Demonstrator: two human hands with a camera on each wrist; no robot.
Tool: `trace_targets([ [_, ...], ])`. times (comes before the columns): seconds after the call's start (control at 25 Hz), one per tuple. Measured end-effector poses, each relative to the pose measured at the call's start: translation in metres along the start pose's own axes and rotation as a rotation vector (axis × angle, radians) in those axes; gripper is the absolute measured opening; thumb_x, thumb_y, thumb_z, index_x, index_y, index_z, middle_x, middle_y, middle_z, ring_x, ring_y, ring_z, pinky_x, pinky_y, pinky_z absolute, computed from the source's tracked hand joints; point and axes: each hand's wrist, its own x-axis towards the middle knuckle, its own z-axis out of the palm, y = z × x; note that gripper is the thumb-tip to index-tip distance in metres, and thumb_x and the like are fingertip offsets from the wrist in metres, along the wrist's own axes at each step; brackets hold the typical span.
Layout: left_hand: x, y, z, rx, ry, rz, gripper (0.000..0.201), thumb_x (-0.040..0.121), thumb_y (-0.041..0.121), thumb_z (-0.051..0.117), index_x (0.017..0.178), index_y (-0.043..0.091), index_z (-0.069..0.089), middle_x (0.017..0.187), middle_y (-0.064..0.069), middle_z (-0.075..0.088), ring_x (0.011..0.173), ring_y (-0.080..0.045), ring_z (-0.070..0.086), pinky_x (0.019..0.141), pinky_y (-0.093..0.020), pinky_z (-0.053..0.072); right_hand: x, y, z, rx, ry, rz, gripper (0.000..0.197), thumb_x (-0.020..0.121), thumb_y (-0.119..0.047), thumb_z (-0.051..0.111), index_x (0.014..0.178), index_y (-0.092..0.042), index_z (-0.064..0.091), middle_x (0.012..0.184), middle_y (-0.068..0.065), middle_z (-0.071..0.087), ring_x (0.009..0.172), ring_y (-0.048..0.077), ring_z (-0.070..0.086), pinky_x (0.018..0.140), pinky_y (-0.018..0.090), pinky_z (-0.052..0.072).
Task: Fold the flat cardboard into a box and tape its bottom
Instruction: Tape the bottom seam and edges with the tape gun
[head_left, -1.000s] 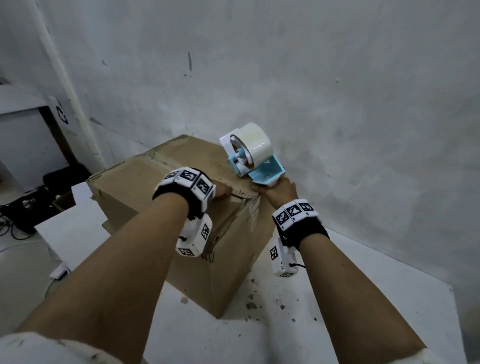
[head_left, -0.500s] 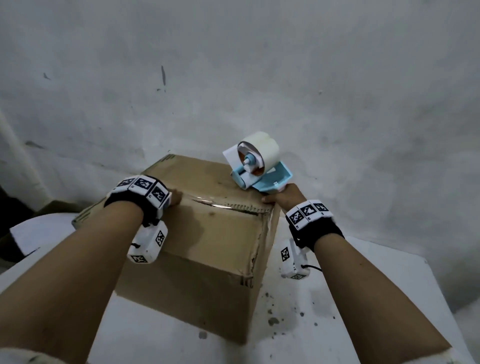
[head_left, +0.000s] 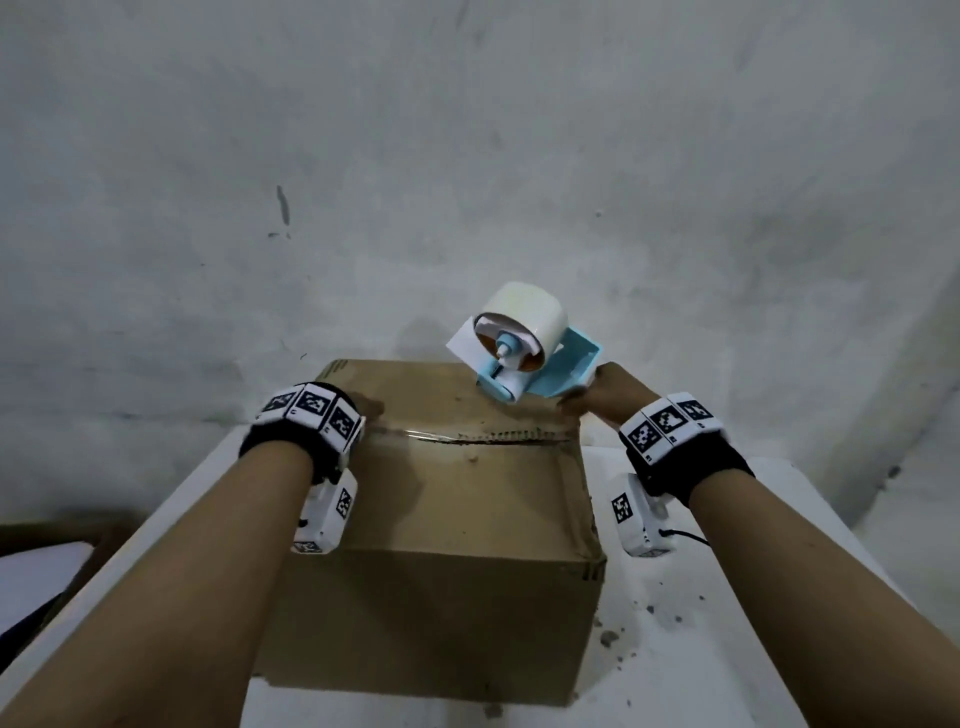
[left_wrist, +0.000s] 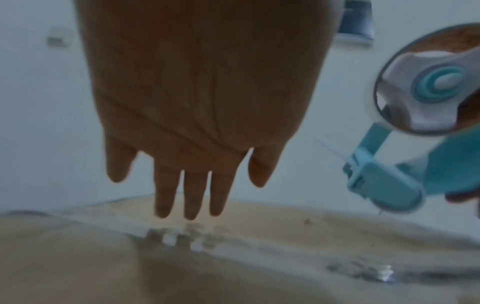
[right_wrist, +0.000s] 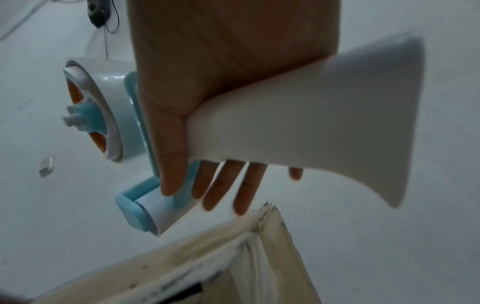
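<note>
Now our left hand (head_left: 363, 410) lies flat-fingered on the box (head_left: 457, 499), on the table (head_left: 727, 623), pinning the flaps by the seam, while our right hand (head_left: 597, 397) grips the dispenser (head_left: 524, 358) at its far edge, ready to tape.

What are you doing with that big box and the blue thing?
A person is taping up a cardboard box on a white table. The left hand stretches flat over the left end of the seam between the flaps. The right hand holds a blue and white tape dispenser at the box's far right corner. The seam's right part still gapes.
</note>
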Motion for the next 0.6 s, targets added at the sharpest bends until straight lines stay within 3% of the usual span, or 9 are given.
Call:
trace_targets([
  [0.04,-0.020,0.016,-0.001,-0.098,-0.029,0.063,0.038,0.098,0.028,0.038,0.131,0.047,0.044,0.152,-0.014,0.031,0.139,-0.031,0.032,0.117,-0.040,0.022,-0.013,-0.006,-0.002,0.061,-0.018,-0.009,0.016,0.073,0.008,0.067,0.074,-0.007,0.062,0.074,0.012,0.061,0.069,0.024,0.057,0.062,0.029,0.050],
  [0.16,-0.083,0.053,0.004,-0.526,-0.181,0.235,0.044,0.102,0.020,0.027,0.145,0.008,0.030,0.151,-0.014,0.033,0.139,-0.027,0.033,0.110,-0.031,0.025,-0.052,-0.020,-0.005,0.239,-0.020,-0.023,0.019,0.077,0.008,0.065,0.072,-0.009,0.058,0.061,0.007,0.048,0.048,0.011,0.044,0.038,0.018,0.034],
  [0.32,-0.119,0.071,0.024,-0.702,-0.340,0.252,0.055,0.099,0.044,0.025,0.140,0.011,0.036,0.140,-0.014,0.047,0.116,-0.035,0.052,0.098,-0.039,0.037,-0.102,-0.029,-0.013,0.429,0.019,-0.043,0.007,0.081,0.002,0.062,0.078,-0.004,0.061,0.051,0.004,0.049,0.041,0.011,0.039,0.036,0.018,0.030],
  [0.4,-0.135,0.070,0.032,-0.794,-0.506,0.210,0.057,0.097,0.049,0.026,0.131,0.006,0.043,0.120,-0.018,0.058,0.093,-0.036,0.063,0.082,-0.037,0.048,-0.125,-0.030,-0.018,0.472,0.037,-0.045,0.009,0.084,0.002,0.057,0.078,-0.002,0.062,0.040,-0.005,0.052,0.035,0.006,0.040,0.036,0.017,0.030],
  [0.48,-0.148,0.067,0.039,-0.821,-0.625,0.239,0.054,0.096,0.050,0.030,0.112,0.004,0.052,0.092,-0.014,0.071,0.071,-0.027,0.071,0.066,-0.031,0.057,-0.143,-0.031,-0.022,0.508,0.053,-0.058,0.013,0.085,0.004,0.054,0.077,-0.002,0.062,0.040,-0.006,0.051,0.035,0.004,0.039,0.036,0.016,0.030],
  [0.6,-0.168,0.061,0.044,-0.875,-0.683,0.292,0.045,0.094,0.047,0.037,0.099,0.006,0.058,0.071,-0.008,0.076,0.062,-0.017,0.074,0.058,-0.024,0.060,-0.171,-0.029,-0.025,0.559,0.040,-0.068,0.016,0.086,0.005,0.050,0.079,-0.002,0.062,0.039,-0.008,0.050,0.035,0.003,0.039,0.037,0.016,0.030],
])
